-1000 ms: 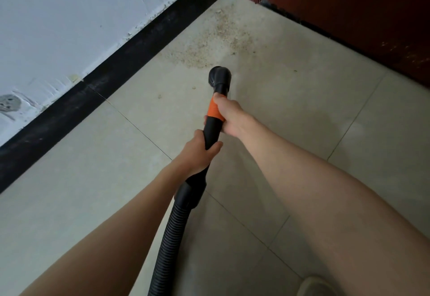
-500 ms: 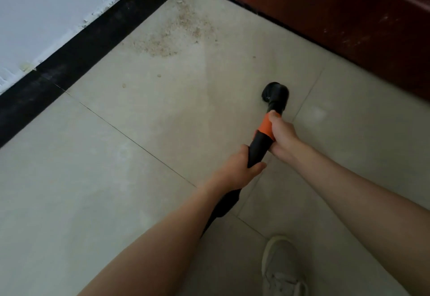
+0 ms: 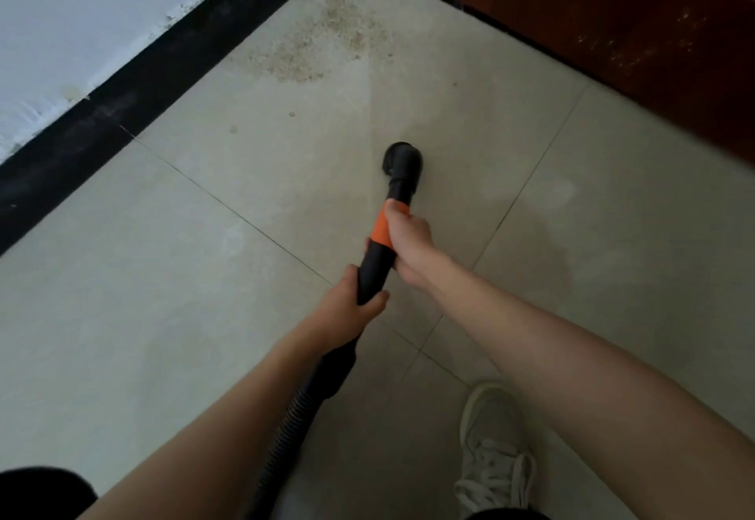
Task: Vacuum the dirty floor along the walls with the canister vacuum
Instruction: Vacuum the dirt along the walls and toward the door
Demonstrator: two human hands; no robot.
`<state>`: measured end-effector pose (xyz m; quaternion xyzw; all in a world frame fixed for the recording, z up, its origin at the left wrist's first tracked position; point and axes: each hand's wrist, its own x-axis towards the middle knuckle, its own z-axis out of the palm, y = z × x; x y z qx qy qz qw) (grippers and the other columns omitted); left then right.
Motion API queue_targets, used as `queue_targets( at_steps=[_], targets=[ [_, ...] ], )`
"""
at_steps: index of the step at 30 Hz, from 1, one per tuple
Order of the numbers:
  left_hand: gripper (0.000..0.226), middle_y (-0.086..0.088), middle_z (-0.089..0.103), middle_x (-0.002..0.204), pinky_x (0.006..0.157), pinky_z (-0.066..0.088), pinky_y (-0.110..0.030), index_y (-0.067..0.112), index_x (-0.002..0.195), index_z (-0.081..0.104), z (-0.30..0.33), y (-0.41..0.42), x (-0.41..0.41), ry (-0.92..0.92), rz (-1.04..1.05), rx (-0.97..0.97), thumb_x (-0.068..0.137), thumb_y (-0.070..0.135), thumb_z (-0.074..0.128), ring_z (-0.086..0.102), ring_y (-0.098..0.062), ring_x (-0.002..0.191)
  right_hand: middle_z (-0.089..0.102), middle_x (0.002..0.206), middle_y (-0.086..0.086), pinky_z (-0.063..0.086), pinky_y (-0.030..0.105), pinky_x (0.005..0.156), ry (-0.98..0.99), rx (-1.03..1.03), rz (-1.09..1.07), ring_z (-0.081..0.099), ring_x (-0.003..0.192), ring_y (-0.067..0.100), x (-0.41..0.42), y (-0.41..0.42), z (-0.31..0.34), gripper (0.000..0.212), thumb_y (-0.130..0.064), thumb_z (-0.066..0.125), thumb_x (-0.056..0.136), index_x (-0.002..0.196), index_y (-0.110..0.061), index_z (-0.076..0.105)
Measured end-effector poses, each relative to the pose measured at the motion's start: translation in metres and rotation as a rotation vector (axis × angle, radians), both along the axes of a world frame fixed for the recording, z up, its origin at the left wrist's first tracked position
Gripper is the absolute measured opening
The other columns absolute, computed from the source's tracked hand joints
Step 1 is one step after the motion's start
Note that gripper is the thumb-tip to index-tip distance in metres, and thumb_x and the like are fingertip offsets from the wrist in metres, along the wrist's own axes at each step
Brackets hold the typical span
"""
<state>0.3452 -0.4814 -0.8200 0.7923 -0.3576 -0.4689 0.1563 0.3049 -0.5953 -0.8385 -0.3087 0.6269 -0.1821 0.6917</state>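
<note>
Shoe [image 3: 492,450]: 1 pale lace-up sneaker, bottom edge, right of centre, on a floor tile.
Door [image 3: 613,12]: dark red-brown wood, top right, speckled near its lower part.
Dark garment [image 3: 41,489]: black patch, bottom-left corner; type not discernible.

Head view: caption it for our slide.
Both hands grip black vacuum wand, short of tan debris patch in corner.

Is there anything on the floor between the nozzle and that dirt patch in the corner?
Nothing visible blocks it. Between the black round vacuum nozzle and the tan crumb patch lies only bare beige tile, with two stray crumbs off to the left.
</note>
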Motion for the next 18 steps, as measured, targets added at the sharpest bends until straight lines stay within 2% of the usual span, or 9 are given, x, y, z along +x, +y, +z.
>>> queue_targets(
  at_steps=[4,10,12,14,16,18],
  targets=[
    [0.027,-0.006,0.056,0.085,0.06,0.043,-0.029,0.009,0.104,0.044,-0.002,0.019,0.01,-0.026,0.109,-0.024,0.092,0.029,0.057,0.057,-0.021,0.073,0.054,0.07,0.008,0.055,0.049,0.081,-0.012,0.014,0.07,0.059,0.061,0.027,0.019,0.016,-0.002,0.027,-0.025,0.051,0.099,0.077,-0.011,0.044],
    [0.026,-0.006,0.052,0.086,0.055,0.036,-0.027,0.01,0.103,0.04,0.0,-0.008,0.013,-0.018,0.094,-0.038,0.093,0.027,0.056,0.05,-0.02,0.071,0.054,0.07,0.009,0.055,0.051,0.082,0.022,-0.023,0.058,0.058,0.063,0.029,0.024,-0.008,-0.001,0.028,-0.028,0.051,0.098,0.077,-0.01,0.045],
    [0.031,-0.007,0.051,0.091,0.062,0.035,-0.027,0.008,0.111,0.041,0.003,-0.022,0.019,-0.053,0.067,-0.037,0.094,0.029,0.054,0.05,-0.022,0.076,0.054,0.072,0.01,0.056,0.047,0.072,-0.02,-0.007,0.026,0.057,0.06,0.027,0.028,-0.022,0.0,0.027,-0.029,0.053,0.098,0.083,-0.007,0.048],
    [0.036,-0.007,0.05,0.094,0.066,0.035,-0.027,0.006,0.118,0.04,0.006,-0.033,0.026,-0.082,0.033,-0.034,0.095,0.031,0.053,0.049,-0.021,0.079,0.054,0.077,0.012,0.053,0.038,0.057,-0.09,0.034,0.003,0.056,0.056,0.025,0.033,-0.035,0.003,0.027,-0.03,0.054,0.098,0.1,-0.004,0.05],
    [0.039,-0.007,0.048,0.095,0.068,0.035,-0.028,0.005,0.12,0.038,0.008,-0.04,0.034,-0.092,0.027,-0.034,0.096,0.031,0.052,0.048,-0.021,0.081,0.053,0.085,0.012,0.05,0.033,0.052,-0.139,0.069,0.006,0.056,0.059,0.024,0.039,-0.043,0.003,0.032,-0.031,0.055,0.098,0.114,-0.004,0.048],
    [0.039,-0.007,0.049,0.095,0.068,0.035,-0.028,0.005,0.12,0.038,0.009,-0.04,0.039,-0.089,0.048,-0.025,0.096,0.032,0.052,0.048,-0.022,0.082,0.051,0.086,0.012,0.049,0.033,0.051,-0.158,0.082,0.028,0.055,0.06,0.024,0.048,-0.044,0.004,0.033,-0.031,0.055,0.098,0.115,-0.005,0.046]
  ],
)
